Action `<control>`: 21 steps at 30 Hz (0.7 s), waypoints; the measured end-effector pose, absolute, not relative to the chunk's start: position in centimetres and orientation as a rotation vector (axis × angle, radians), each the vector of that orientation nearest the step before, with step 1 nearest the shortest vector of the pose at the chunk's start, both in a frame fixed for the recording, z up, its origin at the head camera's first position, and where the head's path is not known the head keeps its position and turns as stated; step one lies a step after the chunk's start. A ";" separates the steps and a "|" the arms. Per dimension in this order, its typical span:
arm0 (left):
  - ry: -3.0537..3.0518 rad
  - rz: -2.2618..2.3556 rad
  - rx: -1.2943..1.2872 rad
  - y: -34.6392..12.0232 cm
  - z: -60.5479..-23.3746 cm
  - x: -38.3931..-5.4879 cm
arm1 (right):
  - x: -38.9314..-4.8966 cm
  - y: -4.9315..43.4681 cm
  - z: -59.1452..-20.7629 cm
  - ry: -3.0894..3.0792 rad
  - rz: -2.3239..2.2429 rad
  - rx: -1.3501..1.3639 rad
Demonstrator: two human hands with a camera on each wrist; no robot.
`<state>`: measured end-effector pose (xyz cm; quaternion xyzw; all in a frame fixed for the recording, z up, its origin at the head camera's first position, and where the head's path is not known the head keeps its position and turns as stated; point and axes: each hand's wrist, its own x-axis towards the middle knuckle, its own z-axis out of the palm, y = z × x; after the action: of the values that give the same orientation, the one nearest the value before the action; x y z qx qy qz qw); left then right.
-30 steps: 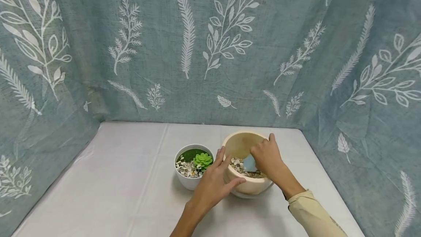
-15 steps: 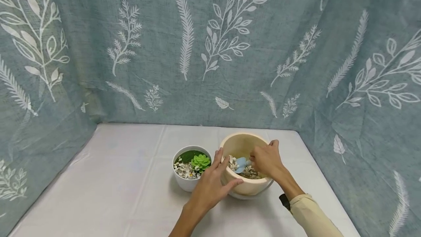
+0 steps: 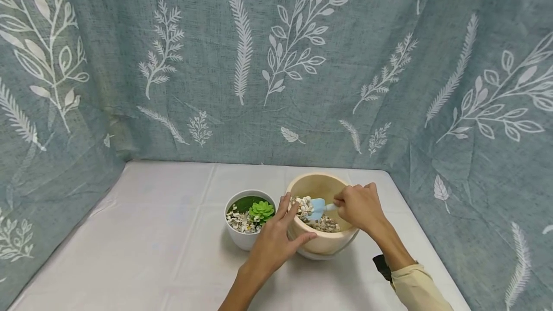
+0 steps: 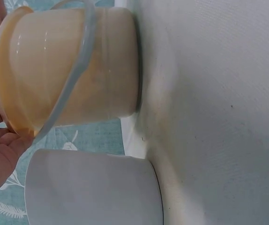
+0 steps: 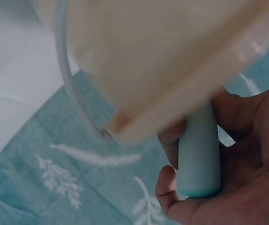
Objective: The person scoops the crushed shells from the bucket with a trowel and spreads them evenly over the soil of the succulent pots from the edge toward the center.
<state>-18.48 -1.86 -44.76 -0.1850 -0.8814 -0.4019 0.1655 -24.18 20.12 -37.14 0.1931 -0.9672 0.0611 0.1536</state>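
My right hand point(image 3: 360, 208) holds the pale handle point(image 5: 199, 150) of a small trowel, fingers and thumb wrapped around it. The trowel's light blue blade point(image 3: 317, 209) is inside a cream bucket point(image 3: 326, 243), against a heap of white pebbles point(image 3: 304, 206). Brown, gravelly material point(image 3: 324, 224) covers other parts of the bucket's bottom. On the bucket's near left side rests my left hand point(image 3: 271, 241), its fingers spread along the rim and its thumb at the front. The left wrist view shows these fingertips touching the rim beside the grey bail handle point(image 4: 73, 77).
Left of the bucket stands a white pot point(image 3: 244, 240) with a green succulent point(image 3: 261, 211), white pebbles and a dark green surface. A white cloth point(image 3: 173, 234) covers the table. Blue-green leaf-patterned fabric point(image 3: 207, 61) hangs behind and at both sides.
The right hand has drawn up and slightly right; the trowel blade now shows more fully, beside a larger visible heap of white pebbles. The left hand keeps its place on the bucket.
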 end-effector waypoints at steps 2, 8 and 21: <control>-2.506 -1.141 -0.525 -1.8 -44.8 -18.5 | -23.9 20.5 -36.5 -2.775 0.196 0.535; -2.509 -1.133 -0.513 -1.8 -44.8 -18.6 | -23.4 22.4 -35.6 -2.802 0.266 0.466; -2.518 -1.223 -0.514 -2.3 -44.4 -18.7 | -22.3 24.2 -33.9 -2.720 0.291 0.475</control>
<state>-18.69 -2.32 -44.36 -0.1786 -0.8750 -0.4251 0.1474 -22.29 24.24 -33.90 0.1683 -0.9634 0.1030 0.1815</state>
